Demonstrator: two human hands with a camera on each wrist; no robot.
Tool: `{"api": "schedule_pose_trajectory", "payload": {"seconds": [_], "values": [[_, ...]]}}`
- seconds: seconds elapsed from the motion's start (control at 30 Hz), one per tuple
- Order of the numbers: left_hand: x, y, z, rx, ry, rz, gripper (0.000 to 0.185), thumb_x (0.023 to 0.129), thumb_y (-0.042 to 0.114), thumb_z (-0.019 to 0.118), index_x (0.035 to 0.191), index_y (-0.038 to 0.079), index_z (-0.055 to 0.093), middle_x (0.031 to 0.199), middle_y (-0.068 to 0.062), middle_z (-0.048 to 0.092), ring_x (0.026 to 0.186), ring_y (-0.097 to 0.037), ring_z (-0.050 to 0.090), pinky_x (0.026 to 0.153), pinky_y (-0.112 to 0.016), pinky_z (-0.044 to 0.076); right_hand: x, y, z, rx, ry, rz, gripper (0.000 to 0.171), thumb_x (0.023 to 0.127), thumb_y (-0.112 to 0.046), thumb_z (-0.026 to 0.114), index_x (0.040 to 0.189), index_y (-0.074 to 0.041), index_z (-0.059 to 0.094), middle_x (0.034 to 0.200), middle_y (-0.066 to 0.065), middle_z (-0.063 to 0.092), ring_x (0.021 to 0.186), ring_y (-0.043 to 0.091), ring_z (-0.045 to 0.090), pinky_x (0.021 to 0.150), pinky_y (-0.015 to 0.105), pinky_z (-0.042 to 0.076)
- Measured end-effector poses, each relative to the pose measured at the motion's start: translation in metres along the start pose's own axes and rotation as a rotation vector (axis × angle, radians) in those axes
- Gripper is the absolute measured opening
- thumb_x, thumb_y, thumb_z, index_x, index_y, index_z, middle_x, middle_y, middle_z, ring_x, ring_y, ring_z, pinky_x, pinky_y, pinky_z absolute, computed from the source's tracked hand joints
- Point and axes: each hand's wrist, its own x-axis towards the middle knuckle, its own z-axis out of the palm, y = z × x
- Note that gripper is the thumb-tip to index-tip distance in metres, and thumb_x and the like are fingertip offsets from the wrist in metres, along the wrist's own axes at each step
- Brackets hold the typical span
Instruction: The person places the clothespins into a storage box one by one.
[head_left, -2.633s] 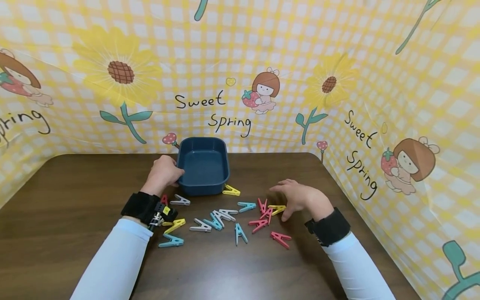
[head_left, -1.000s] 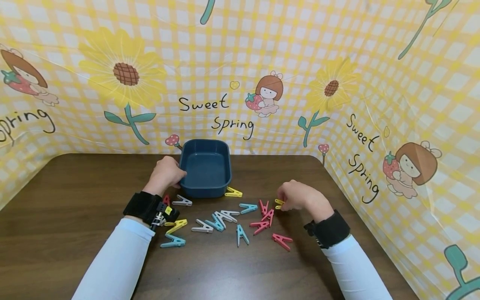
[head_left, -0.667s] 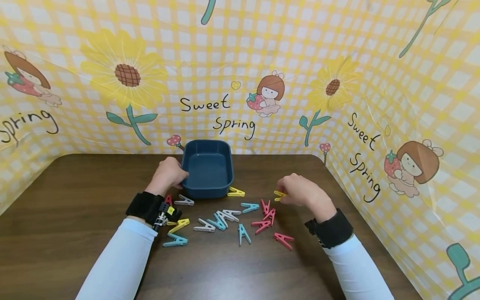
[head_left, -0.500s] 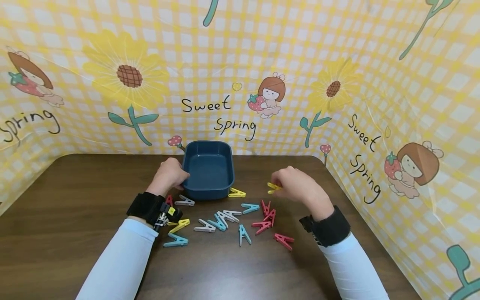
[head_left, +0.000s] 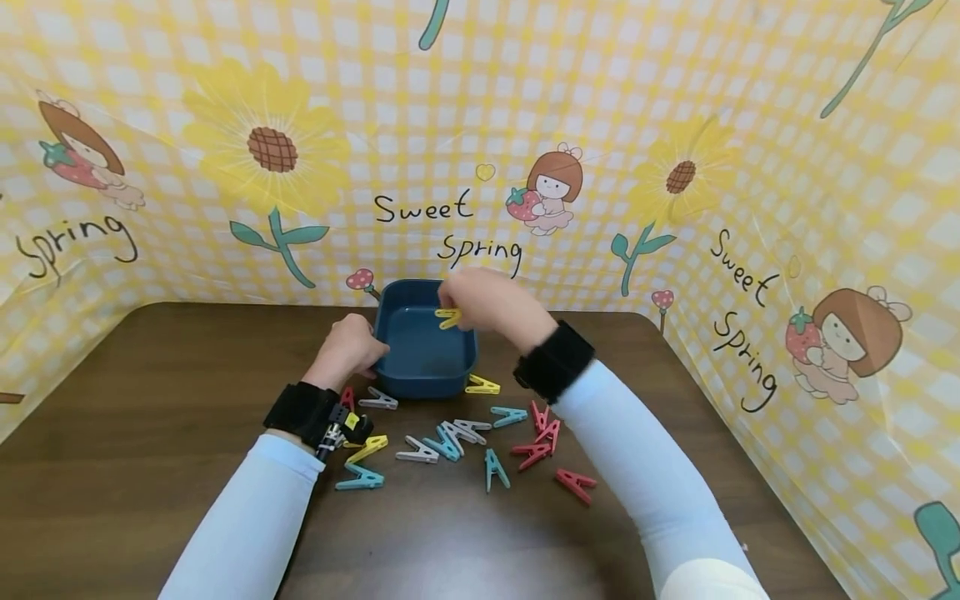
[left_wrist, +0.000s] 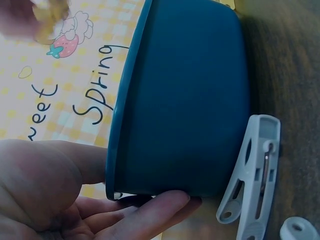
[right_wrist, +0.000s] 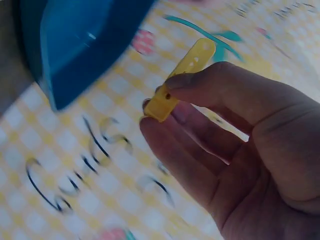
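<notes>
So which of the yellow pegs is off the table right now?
The yellow peg pinched in the right hand, over the blue tub. The other yellow pegs lie on the table.

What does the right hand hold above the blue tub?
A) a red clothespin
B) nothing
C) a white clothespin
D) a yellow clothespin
D: the right hand pinches a yellow clothespin over the blue tub, and the right wrist view shows the same yellow peg between thumb and fingers.
</notes>
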Motion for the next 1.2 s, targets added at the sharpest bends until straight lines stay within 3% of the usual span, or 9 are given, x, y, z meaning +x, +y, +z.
{"api": "schedule_pose_trajectory", "payload": {"seconds": [0.17,0.37,0.4,0.5,0.6,0.7,0.87,1.03,1.2], "values": [[0.0,0.002,-0.003,0.005,-0.002,-0.027,0.028,0.104,0.014,0.066,0.116,-0.011,0.071,0.117,-0.032,0.076,0.074,-0.024,0.083,0.088,-0.042,0.069,0.058,-0.001,0.014,0.044,-0.139,0.048,0.016,0.098,0.0,0.07,0.091,-0.015,0.068,0.089,-0.001,0.059,0.073,0.013,0.047,0.062,0.023,0.042],[-0.001,0.003,0.0,-0.001,0.01,-0.011,0.026,0.103,0.012,0.066,0.114,-0.011,0.071,0.112,-0.03,0.077,0.072,-0.023,0.083,0.082,-0.038,0.07,0.101,0.01,0.037,0.143,-0.184,0.207,0.006,0.099,-0.006,0.071,0.096,-0.011,0.072,0.098,0.003,0.07,0.079,0.017,0.059,0.066,0.026,0.053],[-0.002,0.003,0.001,-0.005,0.007,-0.012,0.026,0.102,0.012,0.066,0.114,-0.01,0.072,0.111,-0.029,0.078,0.072,-0.022,0.083,0.081,-0.038,0.07,0.108,0.012,0.042,0.164,-0.188,0.236,0.006,0.099,-0.006,0.07,0.094,-0.01,0.071,0.094,0.004,0.068,0.076,0.019,0.057,0.064,0.028,0.052],[-0.003,0.004,0.004,-0.019,-0.01,-0.015,0.025,0.102,0.011,0.065,0.112,-0.01,0.072,0.107,-0.029,0.079,0.071,-0.022,0.083,0.081,-0.038,0.07,0.138,0.024,0.07,0.179,-0.189,0.302,0.022,0.095,-0.005,0.069,0.076,-0.013,0.061,0.07,0.001,0.052,0.062,0.018,0.044,0.054,0.03,0.044],[-0.003,0.004,0.005,-0.027,-0.012,-0.017,0.022,0.102,0.01,0.065,0.109,-0.009,0.073,0.105,-0.028,0.08,0.07,-0.021,0.082,0.081,-0.037,0.07,0.159,0.025,0.086,0.164,-0.201,0.302,0.036,0.097,-0.004,0.064,0.067,-0.018,0.05,0.063,-0.001,0.034,0.056,0.017,0.031,0.05,0.03,0.035],[-0.004,0.005,0.004,-0.034,-0.003,-0.019,0.02,0.102,0.01,0.065,0.107,-0.007,0.073,0.106,-0.027,0.079,0.07,-0.02,0.082,0.079,-0.036,0.07,0.156,0.01,0.082,0.136,-0.199,0.3,0.031,0.101,-0.005,0.065,0.072,-0.014,0.06,0.068,0.002,0.048,0.059,0.019,0.042,0.053,0.029,0.043],[-0.004,0.007,-0.001,-0.039,0.002,-0.024,0.021,0.102,0.01,0.066,0.109,-0.008,0.073,0.111,-0.029,0.079,0.072,-0.021,0.083,0.08,-0.036,0.07,0.14,-0.013,0.071,0.118,-0.124,0.276,0.013,0.105,-0.008,0.066,0.095,-0.011,0.074,0.096,0.005,0.07,0.077,0.019,0.059,0.066,0.029,0.051],[-0.004,0.006,-0.002,-0.034,0.003,-0.028,0.022,0.102,0.011,0.067,0.111,-0.008,0.073,0.113,-0.029,0.079,0.074,-0.023,0.083,0.082,-0.037,0.07,0.141,-0.019,0.072,0.148,-0.063,0.327,0.009,0.108,-0.013,0.065,0.11,-0.011,0.074,0.112,0.006,0.075,0.088,0.018,0.068,0.074,0.031,0.06],[-0.005,0.006,-0.004,-0.036,-0.003,-0.031,0.023,0.103,0.011,0.068,0.113,-0.009,0.072,0.112,-0.029,0.078,0.076,-0.024,0.084,0.081,-0.037,0.07,0.156,-0.014,0.081,0.228,-0.056,0.382,0.018,0.108,-0.011,0.065,0.125,-0.009,0.069,0.121,0.008,0.073,0.096,0.02,0.068,0.081,0.033,0.062]]}}
